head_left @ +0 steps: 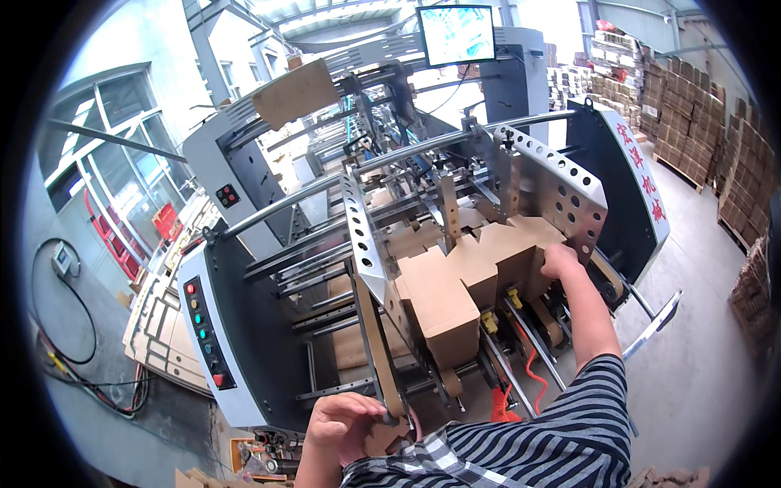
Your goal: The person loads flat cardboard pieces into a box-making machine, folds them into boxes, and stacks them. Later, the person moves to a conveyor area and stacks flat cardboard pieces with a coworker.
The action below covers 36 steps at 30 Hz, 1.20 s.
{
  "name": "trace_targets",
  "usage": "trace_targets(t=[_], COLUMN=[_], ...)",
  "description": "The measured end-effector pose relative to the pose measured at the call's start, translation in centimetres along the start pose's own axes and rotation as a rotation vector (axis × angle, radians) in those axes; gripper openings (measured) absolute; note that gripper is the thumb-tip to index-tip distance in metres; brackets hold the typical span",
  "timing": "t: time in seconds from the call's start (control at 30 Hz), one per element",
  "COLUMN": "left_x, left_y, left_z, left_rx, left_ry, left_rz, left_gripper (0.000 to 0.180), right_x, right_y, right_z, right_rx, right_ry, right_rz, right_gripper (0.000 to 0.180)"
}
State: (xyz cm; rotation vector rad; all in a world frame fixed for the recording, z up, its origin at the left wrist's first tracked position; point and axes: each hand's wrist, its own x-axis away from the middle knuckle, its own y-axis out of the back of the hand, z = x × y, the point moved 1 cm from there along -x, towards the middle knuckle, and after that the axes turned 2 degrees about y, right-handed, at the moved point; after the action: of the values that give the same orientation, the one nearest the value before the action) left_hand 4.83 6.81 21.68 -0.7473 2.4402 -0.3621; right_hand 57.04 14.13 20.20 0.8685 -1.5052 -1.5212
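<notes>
Upright bundles of brown die-cut cardboard blanks [443, 305] fill the feed end of a machine, between two perforated metal side plates [364, 232]. My right hand [560, 261] is at the right end of the cardboard, beside the right plate, its fingers curled against the corner of the blanks. My fingertips there are partly hidden. Lower left, my left hand [346, 416] is held near the lower end of a tan belt [376, 350], fingers loosely bent and apart from the thumb, with no blank in it. Yellow clamps [489, 322] on metal rods sit below the cardboard.
A button panel [205, 335] is on the machine's left housing. A screen [456, 36] hangs above the far end. Cardboard stacks on pallets [682, 122] stand at the right. Flat cardboard sheets [163, 325] lie at the left. An orange hose [533, 370] hangs beneath the rods.
</notes>
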Motion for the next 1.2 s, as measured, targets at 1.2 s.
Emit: trace_targets(t=[1.2], left_x=[27.5], left_y=[-9.7], left_z=[0.1], left_rx=[-0.217], left_ry=[-0.024], left_rz=[-1.278], left_gripper=[0.016], right_x=[31.3], right_y=[-4.1], right_z=[33.9], right_rx=[-0.031], right_ry=[1.585], right_rz=[0.718], right_gripper=[0.041])
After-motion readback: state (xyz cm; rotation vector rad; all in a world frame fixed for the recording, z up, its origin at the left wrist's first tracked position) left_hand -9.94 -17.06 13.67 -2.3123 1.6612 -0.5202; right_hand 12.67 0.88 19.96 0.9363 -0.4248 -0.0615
